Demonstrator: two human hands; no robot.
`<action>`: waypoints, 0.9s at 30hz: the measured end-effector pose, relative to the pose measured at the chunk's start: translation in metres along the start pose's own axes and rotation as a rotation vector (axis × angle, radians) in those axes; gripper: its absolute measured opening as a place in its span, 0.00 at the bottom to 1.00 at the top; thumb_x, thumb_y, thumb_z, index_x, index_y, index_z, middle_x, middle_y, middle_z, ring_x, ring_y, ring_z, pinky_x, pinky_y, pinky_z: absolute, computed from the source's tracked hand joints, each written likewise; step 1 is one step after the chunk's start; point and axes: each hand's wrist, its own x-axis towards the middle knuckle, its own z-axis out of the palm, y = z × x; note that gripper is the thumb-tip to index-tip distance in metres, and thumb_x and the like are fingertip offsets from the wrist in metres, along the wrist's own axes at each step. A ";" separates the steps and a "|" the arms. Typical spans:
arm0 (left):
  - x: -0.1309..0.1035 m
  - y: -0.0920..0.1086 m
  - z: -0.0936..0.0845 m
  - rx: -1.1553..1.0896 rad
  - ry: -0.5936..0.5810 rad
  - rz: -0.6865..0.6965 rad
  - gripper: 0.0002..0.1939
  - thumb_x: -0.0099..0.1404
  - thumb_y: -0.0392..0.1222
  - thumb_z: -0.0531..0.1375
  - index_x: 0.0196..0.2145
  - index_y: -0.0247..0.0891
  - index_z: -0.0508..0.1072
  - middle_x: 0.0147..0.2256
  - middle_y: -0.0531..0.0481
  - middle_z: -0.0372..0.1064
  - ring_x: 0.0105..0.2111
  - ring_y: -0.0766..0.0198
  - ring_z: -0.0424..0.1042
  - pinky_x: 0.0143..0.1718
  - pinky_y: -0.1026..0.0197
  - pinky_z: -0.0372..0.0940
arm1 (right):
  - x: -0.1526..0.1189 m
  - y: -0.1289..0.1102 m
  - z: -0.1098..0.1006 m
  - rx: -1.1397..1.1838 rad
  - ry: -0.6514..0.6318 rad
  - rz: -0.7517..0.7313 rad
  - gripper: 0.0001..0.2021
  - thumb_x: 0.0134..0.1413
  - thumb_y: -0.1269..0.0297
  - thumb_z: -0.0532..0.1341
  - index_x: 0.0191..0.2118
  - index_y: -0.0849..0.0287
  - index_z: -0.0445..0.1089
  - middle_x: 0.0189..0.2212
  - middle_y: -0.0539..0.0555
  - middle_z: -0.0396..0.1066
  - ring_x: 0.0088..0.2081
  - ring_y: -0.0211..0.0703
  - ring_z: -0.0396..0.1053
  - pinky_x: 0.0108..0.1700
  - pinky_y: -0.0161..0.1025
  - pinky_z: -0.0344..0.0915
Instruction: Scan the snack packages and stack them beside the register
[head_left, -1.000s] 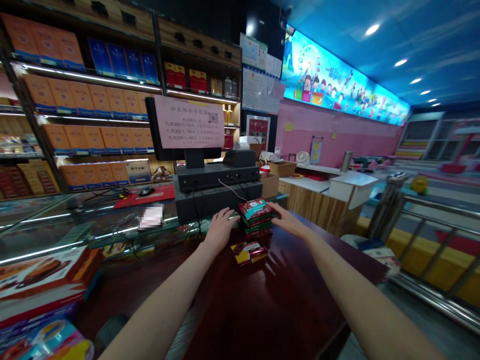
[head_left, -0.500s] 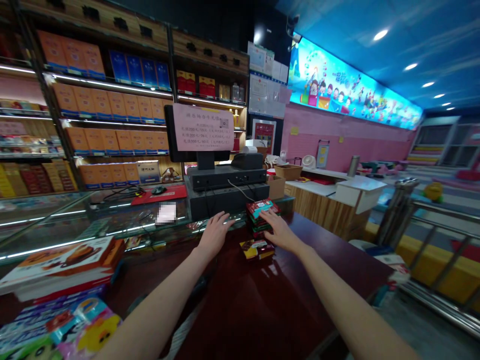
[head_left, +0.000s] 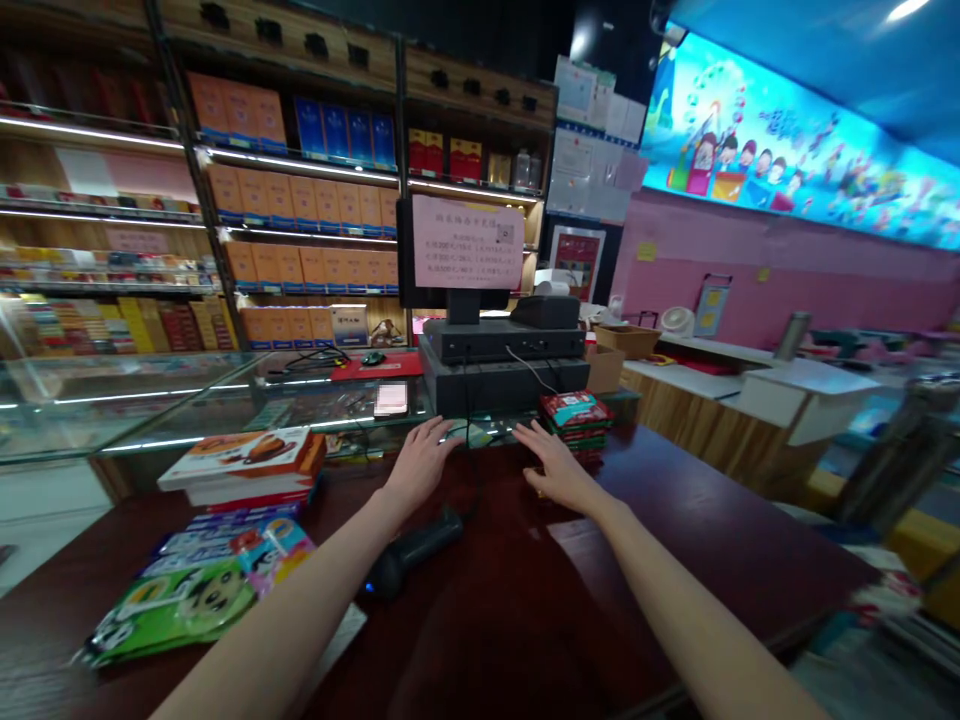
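Observation:
My left hand [head_left: 418, 466] is over the dark red counter [head_left: 480, 630] with its fingers stretched forward, holding nothing. Below its wrist a black handheld scanner [head_left: 416, 552] lies on the counter. My right hand [head_left: 559, 468] has its fingers spread, just left of a stack of red and green snack packets [head_left: 576, 412]. A trace of yellow wrapper [head_left: 541, 492] shows under the right palm; the hand covers the rest of it.
A till with a monitor [head_left: 463, 300] stands at the back. To the left are stacked white-and-orange boxes [head_left: 247, 465] and colourful snack bags [head_left: 202, 595]. A phone-like device [head_left: 391, 400] rests on the glass case [head_left: 180, 405]. A metal railing is at right.
The view has turned left, bringing the scanner and more snack bags into sight. My right hand has shifted from the packet stack to its left, now covering most of the small yellow packets.

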 end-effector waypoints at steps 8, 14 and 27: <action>-0.046 -0.040 -0.019 0.031 0.001 -0.082 0.20 0.68 0.33 0.53 0.54 0.45 0.73 0.61 0.45 0.65 0.65 0.51 0.57 0.63 0.45 0.57 | 0.024 -0.045 0.028 0.070 -0.054 -0.092 0.34 0.53 0.68 0.57 0.67 0.51 0.57 0.69 0.56 0.54 0.72 0.55 0.42 0.67 0.66 0.44; -0.079 -0.071 -0.033 0.091 0.018 -0.165 0.19 0.69 0.35 0.53 0.53 0.47 0.74 0.61 0.46 0.66 0.64 0.50 0.57 0.63 0.42 0.54 | 0.044 -0.078 0.056 0.156 -0.078 -0.175 0.34 0.53 0.68 0.58 0.67 0.51 0.58 0.68 0.57 0.56 0.71 0.55 0.45 0.68 0.64 0.44; -0.131 -0.119 -0.071 0.176 0.075 -0.325 0.16 0.69 0.41 0.56 0.52 0.47 0.74 0.60 0.46 0.67 0.63 0.50 0.58 0.66 0.39 0.48 | 0.089 -0.155 0.106 0.294 -0.189 -0.291 0.35 0.53 0.69 0.59 0.67 0.50 0.57 0.68 0.57 0.56 0.71 0.54 0.45 0.68 0.65 0.44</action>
